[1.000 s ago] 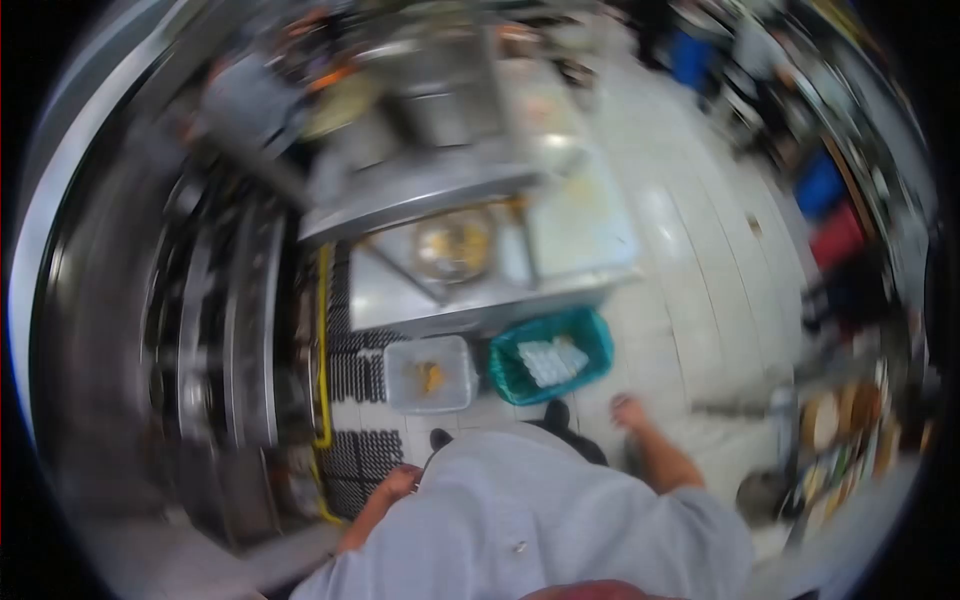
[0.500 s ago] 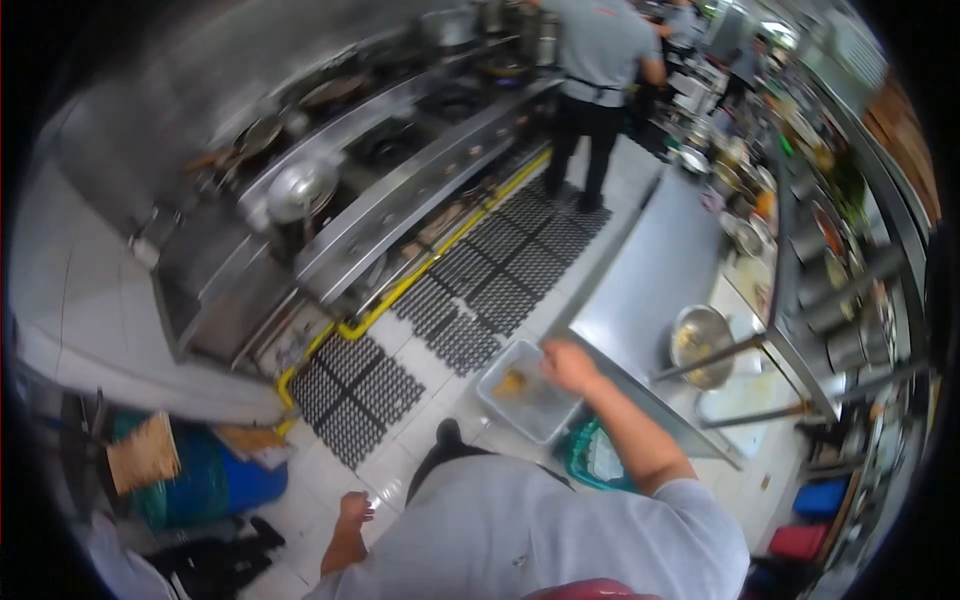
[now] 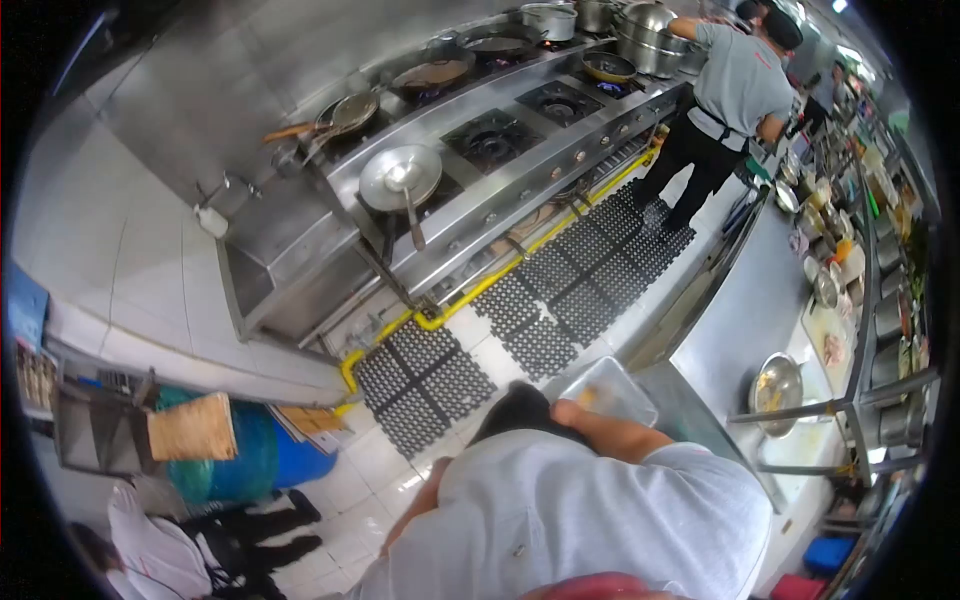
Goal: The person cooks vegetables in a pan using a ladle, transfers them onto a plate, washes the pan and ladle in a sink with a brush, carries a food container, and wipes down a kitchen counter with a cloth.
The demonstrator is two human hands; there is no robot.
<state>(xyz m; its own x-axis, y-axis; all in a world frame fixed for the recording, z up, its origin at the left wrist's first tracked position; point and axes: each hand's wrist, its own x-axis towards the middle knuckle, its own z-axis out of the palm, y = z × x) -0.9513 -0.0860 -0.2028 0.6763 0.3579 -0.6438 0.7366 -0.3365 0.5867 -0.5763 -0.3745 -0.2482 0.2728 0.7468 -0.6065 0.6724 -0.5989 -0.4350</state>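
My right hand (image 3: 568,412) is low in front of my body, at the near left edge of a clear plastic tub (image 3: 630,395). Whether it touches the tub I cannot tell, as its fingers are hidden. Inside the tub lies a small yellowish-brown pile (image 3: 590,396). My left hand (image 3: 438,470) hangs beside my belly, mostly covered by my grey shirt, with its fingers out of sight. Dark clothing on my leg (image 3: 525,412) shows between the hands.
A stove (image 3: 490,140) with a tilted wok (image 3: 400,178) runs along the left wall. Black mats (image 3: 425,385) cover the floor. A steel counter (image 3: 730,310) and a metal bowl (image 3: 775,395) are at right. One co-worker (image 3: 735,90) stands ahead; another (image 3: 160,545) is lower left.
My view has swung left, showing more of the stove. My right hand has drawn back from over the tub toward my body. My left hand has moved closer to my belly.
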